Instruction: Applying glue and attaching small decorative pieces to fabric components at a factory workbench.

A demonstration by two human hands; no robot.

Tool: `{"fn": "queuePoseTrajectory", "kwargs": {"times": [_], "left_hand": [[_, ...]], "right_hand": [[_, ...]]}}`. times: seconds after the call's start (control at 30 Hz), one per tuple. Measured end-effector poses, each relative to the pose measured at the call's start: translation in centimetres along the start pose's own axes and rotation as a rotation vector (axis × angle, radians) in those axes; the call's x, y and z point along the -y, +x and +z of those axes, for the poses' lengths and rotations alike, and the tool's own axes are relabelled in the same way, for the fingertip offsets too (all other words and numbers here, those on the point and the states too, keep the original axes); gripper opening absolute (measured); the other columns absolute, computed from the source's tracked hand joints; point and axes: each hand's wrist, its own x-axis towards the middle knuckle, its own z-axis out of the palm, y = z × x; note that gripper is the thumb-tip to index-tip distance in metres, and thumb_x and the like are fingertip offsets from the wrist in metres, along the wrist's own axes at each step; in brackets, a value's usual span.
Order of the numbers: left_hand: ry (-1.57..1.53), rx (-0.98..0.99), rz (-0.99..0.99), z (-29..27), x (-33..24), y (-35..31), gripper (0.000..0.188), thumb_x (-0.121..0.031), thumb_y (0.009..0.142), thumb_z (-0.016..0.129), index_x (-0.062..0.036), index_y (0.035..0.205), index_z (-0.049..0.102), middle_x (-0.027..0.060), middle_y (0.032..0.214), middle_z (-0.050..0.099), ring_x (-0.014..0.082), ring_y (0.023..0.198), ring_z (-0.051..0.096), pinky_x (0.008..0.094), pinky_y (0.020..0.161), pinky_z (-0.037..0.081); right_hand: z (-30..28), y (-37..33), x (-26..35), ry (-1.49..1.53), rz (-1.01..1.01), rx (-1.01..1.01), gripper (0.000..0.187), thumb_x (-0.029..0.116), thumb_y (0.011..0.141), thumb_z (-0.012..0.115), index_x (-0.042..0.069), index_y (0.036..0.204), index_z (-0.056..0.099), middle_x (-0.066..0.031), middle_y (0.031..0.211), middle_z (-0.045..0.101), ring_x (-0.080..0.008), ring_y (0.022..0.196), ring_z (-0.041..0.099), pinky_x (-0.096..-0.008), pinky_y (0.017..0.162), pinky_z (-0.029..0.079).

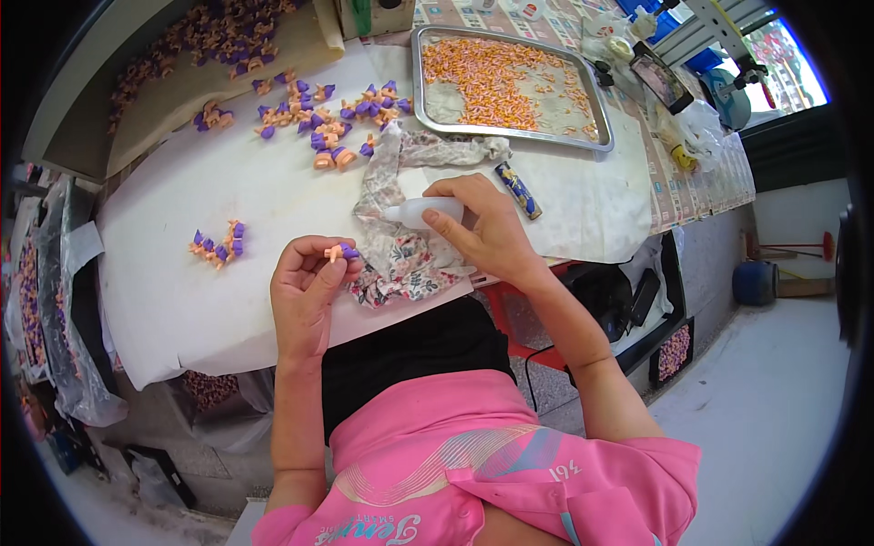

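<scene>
Between the thumb and fingers of my left hand [305,289] is a small peach-and-purple figure [340,252], pinched above the near edge of the table. My right hand [492,226] is closed around a white squeeze bottle [415,213], its narrow tip pointing left, over a crumpled floral cloth [405,270]. A short gap separates the bottle tip from the figure. Left of my left hand lies a small cluster of similar figures [218,246]. More peach-and-purple figures [332,136] sit in a loose group farther back on the white sheet.
A metal tray [421,86] of small orange and pink pieces stands at the back. Right of the cloth lies a dark blue patterned tube [519,190]. A phone [660,78] is clamped on a stand at the far right. Many figures [228,36] fill the far-left area.
</scene>
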Motion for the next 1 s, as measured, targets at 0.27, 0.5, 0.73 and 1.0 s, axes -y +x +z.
{"fn": "queuePoseTrajectory", "kwargs": {"times": [0.27,0.5,0.73,1.0], "left_hand": [[-0.009,-0.002,0.000,0.5,-0.4,-0.4,0.019,-0.004,0.090,0.065,-0.0012,0.107,0.058,0.0117,0.107,0.064,0.0149,0.088,0.065,0.0268,0.081,0.053],[-0.020,0.007,-0.005,0.3,-0.7,-0.7,0.020,-0.004,0.089,0.065,-0.0011,0.107,0.057,0.0111,0.105,0.064,0.0149,0.087,0.065,0.0269,0.080,0.054],[-0.041,0.009,0.003,-0.1,-0.9,-0.7,0.019,-0.004,0.090,0.065,-0.0010,0.107,0.057,0.0107,0.105,0.064,0.0146,0.086,0.065,0.0272,0.080,0.054],[-0.025,0.005,0.006,-0.4,-1.0,-0.8,0.018,-0.004,0.090,0.064,-0.0012,0.106,0.057,0.0100,0.103,0.064,0.0137,0.086,0.065,0.0269,0.079,0.055]], "right_hand": [[-5.7,6.3,-4.9,-0.228,-0.093,-0.124,0.021,0.017,0.086,0.068,0.004,0.103,0.069,-0.0117,0.098,0.066,-0.0266,0.091,0.062,-0.0357,0.079,0.049],[-5.9,12.1,-9.8,-0.518,0.017,-0.134,0.021,0.017,0.084,0.067,0.004,0.101,0.070,-0.0131,0.090,0.065,-0.0290,0.085,0.062,-0.0393,0.078,0.048],[-4.7,13.1,-9.0,-0.478,0.079,-0.066,0.016,0.016,0.083,0.067,0.003,0.092,0.071,-0.0141,0.082,0.064,-0.0307,0.079,0.061,-0.0405,0.074,0.048],[-5.6,11.8,-8.7,-0.164,0.185,-0.183,0.017,0.017,0.083,0.073,0.002,0.091,0.070,-0.0060,0.082,0.069,-0.0125,0.074,0.063,-0.0283,0.068,0.050]]}}
